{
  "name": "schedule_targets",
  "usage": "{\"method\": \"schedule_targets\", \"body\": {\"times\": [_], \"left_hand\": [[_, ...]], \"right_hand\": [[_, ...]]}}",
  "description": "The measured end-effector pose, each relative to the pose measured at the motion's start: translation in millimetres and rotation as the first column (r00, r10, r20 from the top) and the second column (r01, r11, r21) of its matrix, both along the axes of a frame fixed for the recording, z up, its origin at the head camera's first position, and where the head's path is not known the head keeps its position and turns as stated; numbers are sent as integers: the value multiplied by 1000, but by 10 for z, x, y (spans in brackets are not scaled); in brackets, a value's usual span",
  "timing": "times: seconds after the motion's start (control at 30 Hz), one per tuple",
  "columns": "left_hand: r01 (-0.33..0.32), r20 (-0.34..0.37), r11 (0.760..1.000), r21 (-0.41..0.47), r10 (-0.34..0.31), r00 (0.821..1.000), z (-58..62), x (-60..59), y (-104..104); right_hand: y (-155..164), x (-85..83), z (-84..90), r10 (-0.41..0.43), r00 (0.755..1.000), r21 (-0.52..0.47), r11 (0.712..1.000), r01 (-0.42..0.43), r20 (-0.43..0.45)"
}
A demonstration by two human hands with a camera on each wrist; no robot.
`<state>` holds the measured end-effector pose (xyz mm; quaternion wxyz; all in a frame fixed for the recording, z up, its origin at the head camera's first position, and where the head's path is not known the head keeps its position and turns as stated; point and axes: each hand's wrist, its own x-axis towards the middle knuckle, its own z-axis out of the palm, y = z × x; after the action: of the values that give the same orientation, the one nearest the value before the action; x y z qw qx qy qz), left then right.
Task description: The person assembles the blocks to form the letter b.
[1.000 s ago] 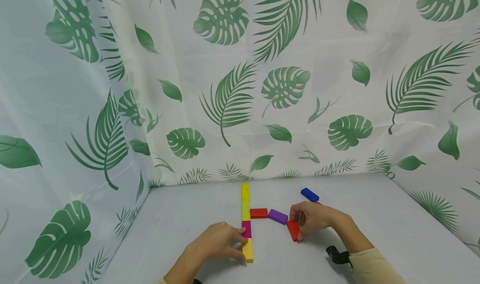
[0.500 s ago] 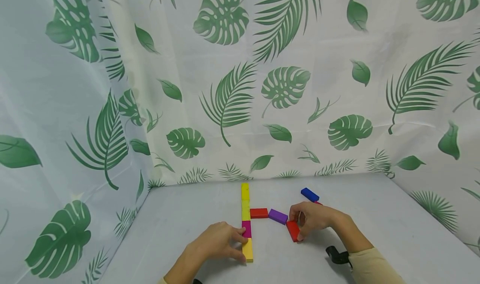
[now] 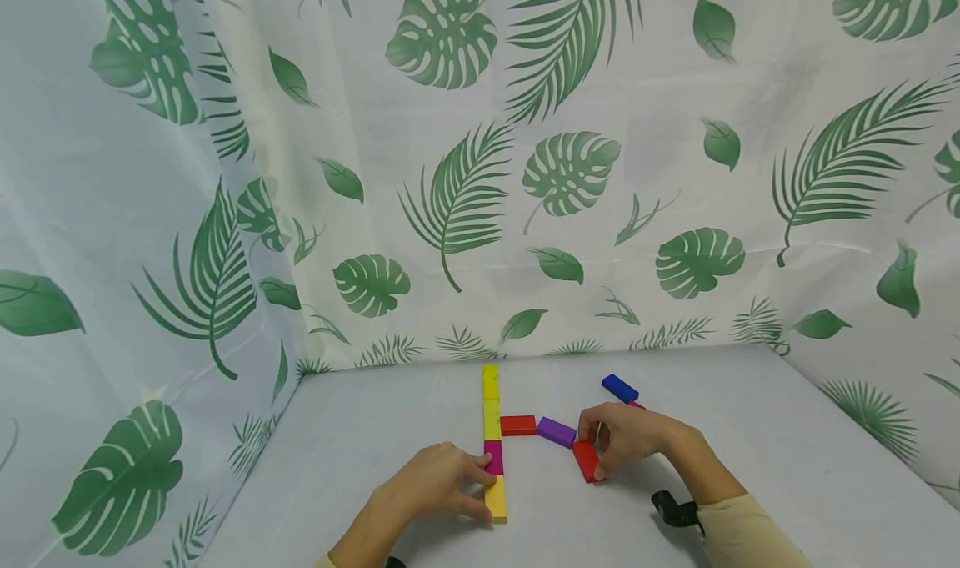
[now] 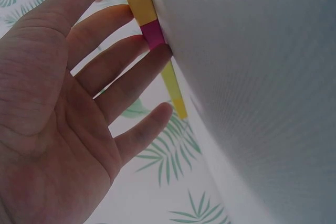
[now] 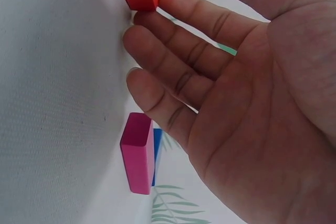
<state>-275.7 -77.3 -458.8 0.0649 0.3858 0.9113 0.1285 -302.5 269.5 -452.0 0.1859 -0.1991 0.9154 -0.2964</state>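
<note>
My left hand rests flat with straight fingers against the yellow-magenta row to steady it; right of the row, my right hand pinches the red block.

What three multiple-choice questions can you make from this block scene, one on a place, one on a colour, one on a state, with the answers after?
1. Where does the purple block lie?
A. between two red blocks
B. on the yellow line
C. under the left hand

2. What colour is the block farthest back on the right?
A. green
B. blue
C. yellow

3. How is the left hand?
A. clenched in a fist
B. lifted off the table
C. fingers straight against the line of blocks

Answers: A, it sits between the flat red block and the red block at the right hand; B, the blue block; C, fingers touch the magenta block.
</note>
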Motion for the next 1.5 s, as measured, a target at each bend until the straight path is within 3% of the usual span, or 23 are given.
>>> {"method": "schedule_targets", "body": {"times": [1.5], "left_hand": [[1,9,1000,0,-1,1000,17,6,-3]], "right_hand": [[-41,9,9,-10,1000,19,1000,10,16]]}}
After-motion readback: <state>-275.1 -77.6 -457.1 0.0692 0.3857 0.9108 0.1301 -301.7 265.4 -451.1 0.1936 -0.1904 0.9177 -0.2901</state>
